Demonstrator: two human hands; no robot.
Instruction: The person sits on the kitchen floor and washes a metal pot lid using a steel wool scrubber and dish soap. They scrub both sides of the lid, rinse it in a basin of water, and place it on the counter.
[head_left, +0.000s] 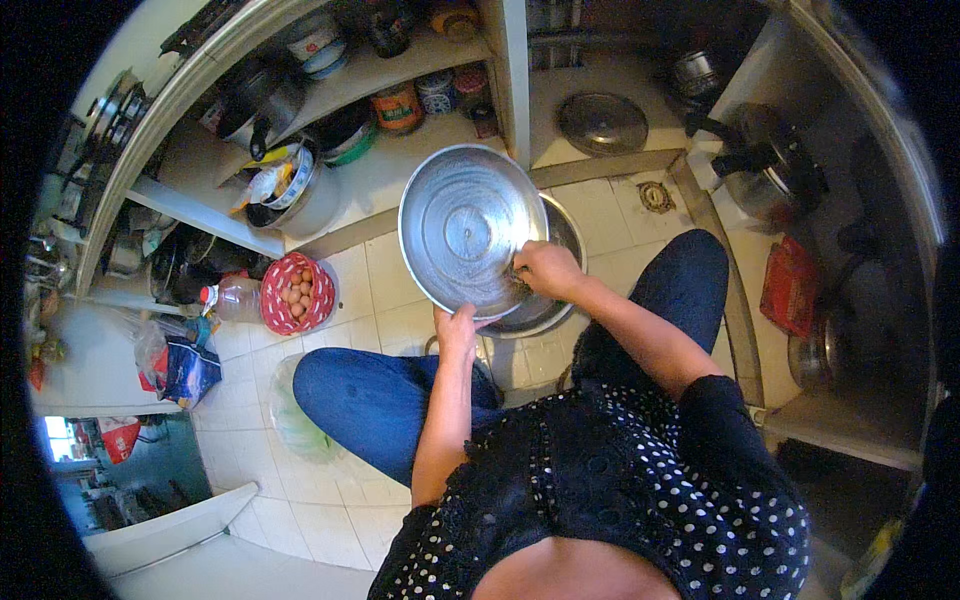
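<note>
A round, shiny metal basin or lid (469, 202) is tilted in front of me, its hollow face turned up. My left hand (455, 330) grips its lower rim, thumb on the inside. Against the inner surface near the right edge, my right hand (553, 270) is closed on a small dark scrubber (517, 279), mostly hidden by the fingers. Beneath the tilted piece, a wider metal basin (576, 232) rests on the tiled floor between my knees. Most of its inside is covered from view.
Open cabinet shelves ahead hold jars (397, 109), pots and a flat round lid (602, 124). Left on the floor are a red basket of eggs (298, 292), a plastic bottle (238, 300) and a bag of greens (300, 420). A floor drain (657, 196) and a pressure cooker (765, 176) lie right.
</note>
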